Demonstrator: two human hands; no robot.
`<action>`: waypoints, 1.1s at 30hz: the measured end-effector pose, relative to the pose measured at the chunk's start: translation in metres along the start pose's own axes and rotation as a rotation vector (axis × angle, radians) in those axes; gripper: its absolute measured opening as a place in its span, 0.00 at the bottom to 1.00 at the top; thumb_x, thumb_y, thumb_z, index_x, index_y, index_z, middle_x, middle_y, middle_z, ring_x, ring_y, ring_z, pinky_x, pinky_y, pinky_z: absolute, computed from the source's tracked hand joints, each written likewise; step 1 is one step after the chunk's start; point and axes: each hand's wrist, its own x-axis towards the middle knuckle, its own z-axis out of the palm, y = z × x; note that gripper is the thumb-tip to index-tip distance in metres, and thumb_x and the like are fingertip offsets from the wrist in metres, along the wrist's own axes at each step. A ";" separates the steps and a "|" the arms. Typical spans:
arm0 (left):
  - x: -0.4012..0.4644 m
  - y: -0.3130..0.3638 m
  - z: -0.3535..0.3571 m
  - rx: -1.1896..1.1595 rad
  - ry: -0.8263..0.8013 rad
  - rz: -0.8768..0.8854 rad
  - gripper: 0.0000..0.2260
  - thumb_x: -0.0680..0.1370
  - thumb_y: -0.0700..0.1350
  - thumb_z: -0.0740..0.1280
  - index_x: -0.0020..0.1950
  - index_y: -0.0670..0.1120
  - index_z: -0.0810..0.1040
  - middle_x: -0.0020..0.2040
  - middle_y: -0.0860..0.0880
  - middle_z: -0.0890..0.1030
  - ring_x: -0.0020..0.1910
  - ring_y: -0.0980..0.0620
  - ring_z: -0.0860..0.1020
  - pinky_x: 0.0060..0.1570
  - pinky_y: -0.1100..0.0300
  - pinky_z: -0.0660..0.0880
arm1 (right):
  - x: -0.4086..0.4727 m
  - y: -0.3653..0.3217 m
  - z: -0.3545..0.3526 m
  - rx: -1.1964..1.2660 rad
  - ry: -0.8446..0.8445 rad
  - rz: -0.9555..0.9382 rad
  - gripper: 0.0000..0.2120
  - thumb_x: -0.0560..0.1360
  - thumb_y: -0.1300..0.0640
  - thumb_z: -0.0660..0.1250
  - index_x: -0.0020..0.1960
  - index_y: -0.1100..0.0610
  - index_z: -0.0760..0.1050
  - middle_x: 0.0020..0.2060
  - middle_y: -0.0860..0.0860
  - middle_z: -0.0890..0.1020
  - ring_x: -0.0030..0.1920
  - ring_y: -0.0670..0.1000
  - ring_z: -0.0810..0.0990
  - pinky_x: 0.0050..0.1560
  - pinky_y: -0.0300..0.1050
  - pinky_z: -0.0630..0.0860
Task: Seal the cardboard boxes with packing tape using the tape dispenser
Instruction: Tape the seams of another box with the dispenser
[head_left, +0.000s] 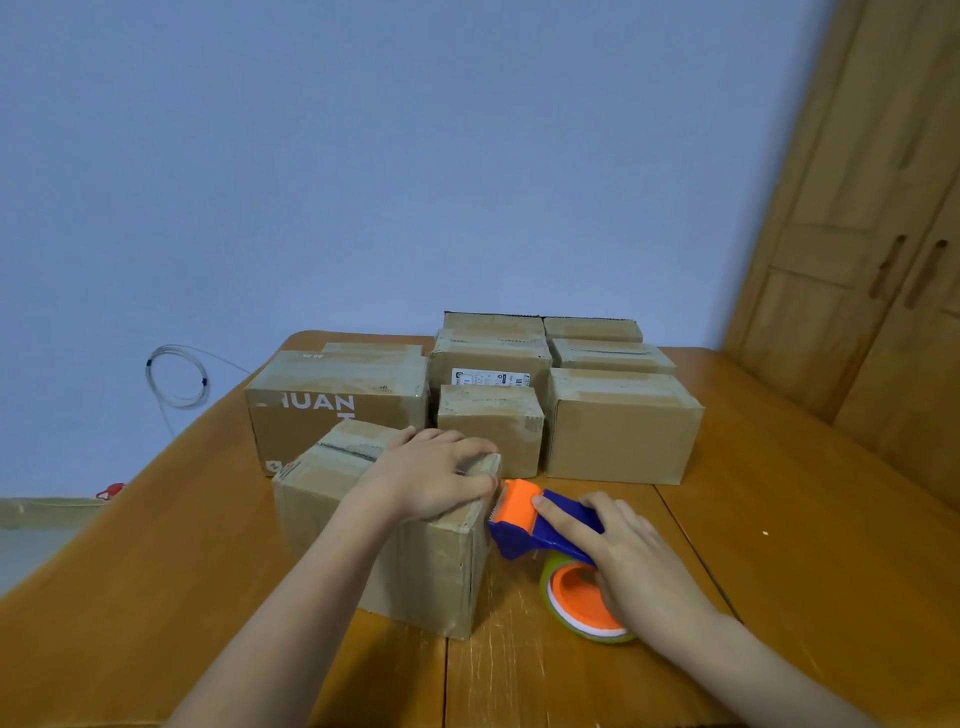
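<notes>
A small cardboard box (332, 499) stands at the front of the wooden table, a strip of tape along its top seam. My left hand (436, 475) lies on the box's top right corner, fingers curled over the edge. My right hand (628, 556) grips the blue and orange tape dispenser (540, 525), index finger stretched along its blue body. The dispenser's orange head and toothed blade touch the box's right side near the top corner. Its tape roll (582, 608) hangs low, close to the tabletop.
Several more cardboard boxes stand behind: a large printed one (332, 410) at the left, a small one (491, 426) in the middle, another (621, 426) at the right. A wooden wardrobe (872, 249) rises at the right. A coiled cable (176, 376) hangs on the blue wall.
</notes>
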 end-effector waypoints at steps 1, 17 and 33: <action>0.000 0.001 -0.001 0.000 -0.013 -0.009 0.26 0.76 0.65 0.55 0.73 0.61 0.62 0.73 0.54 0.67 0.73 0.51 0.61 0.72 0.49 0.49 | 0.003 0.000 -0.001 0.004 0.001 -0.001 0.55 0.47 0.56 0.85 0.70 0.47 0.66 0.48 0.52 0.80 0.41 0.50 0.80 0.32 0.39 0.76; 0.001 0.003 -0.001 -0.013 -0.018 -0.009 0.37 0.63 0.68 0.49 0.72 0.60 0.63 0.70 0.54 0.69 0.72 0.51 0.62 0.72 0.49 0.49 | 0.040 0.007 -0.064 -0.190 -0.104 -0.262 0.30 0.83 0.55 0.56 0.77 0.40 0.42 0.68 0.55 0.64 0.65 0.57 0.65 0.63 0.50 0.64; -0.001 0.003 0.000 -0.027 -0.007 0.011 0.38 0.62 0.68 0.46 0.72 0.60 0.63 0.71 0.55 0.68 0.72 0.52 0.61 0.73 0.48 0.49 | 0.052 0.007 -0.079 -0.266 -0.137 -0.353 0.29 0.83 0.56 0.54 0.76 0.41 0.44 0.64 0.57 0.66 0.61 0.58 0.68 0.58 0.51 0.65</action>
